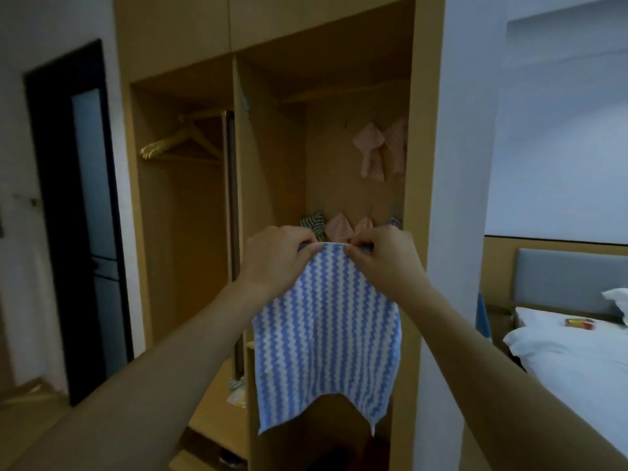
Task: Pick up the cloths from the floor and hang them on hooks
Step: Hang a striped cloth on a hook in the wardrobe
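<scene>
A blue and white zigzag-striped cloth [326, 341] hangs in front of the open wooden wardrobe [421, 164]. My left hand [277, 258] pinches its top edge on the left and my right hand [384, 258] pinches it on the right, holding it spread. Behind my hands a lower row of hooks carries a dark striped cloth [313, 224], a pink cloth [339, 227] and another pink cloth [363, 226], partly hidden. Higher up, two pink cloths [380, 151] hang on hooks on the back panel.
Wooden hangers [176, 144] hang on a rail in the left compartment. A small cloth [237, 385] lies on the low shelf there. A dark door [78, 215] stands at the left. A bed [571, 362] with white bedding is at the right.
</scene>
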Demonstrator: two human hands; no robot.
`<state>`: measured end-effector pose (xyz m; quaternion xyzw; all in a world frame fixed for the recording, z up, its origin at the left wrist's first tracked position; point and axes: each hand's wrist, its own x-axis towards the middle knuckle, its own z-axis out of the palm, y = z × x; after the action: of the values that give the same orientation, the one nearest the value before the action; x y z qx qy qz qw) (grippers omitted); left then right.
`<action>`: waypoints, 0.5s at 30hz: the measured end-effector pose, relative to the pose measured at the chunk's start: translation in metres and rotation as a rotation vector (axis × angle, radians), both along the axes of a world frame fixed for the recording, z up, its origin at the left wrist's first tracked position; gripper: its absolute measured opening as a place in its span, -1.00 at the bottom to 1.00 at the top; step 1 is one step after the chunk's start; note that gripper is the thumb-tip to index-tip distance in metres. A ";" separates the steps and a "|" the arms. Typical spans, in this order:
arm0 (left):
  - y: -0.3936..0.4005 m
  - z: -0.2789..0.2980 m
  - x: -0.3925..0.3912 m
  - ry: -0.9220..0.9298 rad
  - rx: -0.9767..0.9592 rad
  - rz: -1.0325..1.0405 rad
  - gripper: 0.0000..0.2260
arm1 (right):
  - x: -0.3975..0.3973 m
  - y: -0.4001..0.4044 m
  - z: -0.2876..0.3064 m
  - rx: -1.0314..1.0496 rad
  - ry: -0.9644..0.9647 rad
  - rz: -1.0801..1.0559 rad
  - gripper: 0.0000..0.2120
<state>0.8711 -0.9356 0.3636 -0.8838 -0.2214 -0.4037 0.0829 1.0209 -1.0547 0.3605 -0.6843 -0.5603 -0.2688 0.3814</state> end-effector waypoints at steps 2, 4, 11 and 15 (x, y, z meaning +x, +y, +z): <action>0.032 0.010 0.017 -0.001 -0.003 0.011 -0.72 | 0.018 0.034 0.007 0.023 0.019 0.022 -0.72; 0.065 0.022 0.037 -0.001 0.007 0.014 -0.71 | 0.039 0.067 0.017 0.035 0.018 0.018 -0.72; 0.163 0.050 0.103 -0.041 0.013 -0.028 -0.72 | 0.106 0.164 0.050 0.074 -0.004 0.021 -0.74; 0.210 0.062 0.137 -0.096 0.041 -0.010 -0.75 | 0.138 0.209 0.059 0.075 0.027 0.041 -0.73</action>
<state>1.0080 -0.7257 0.4255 -0.8626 -0.2124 -0.4506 0.0882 1.1591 -0.8462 0.4196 -0.6614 -0.5587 -0.2722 0.4199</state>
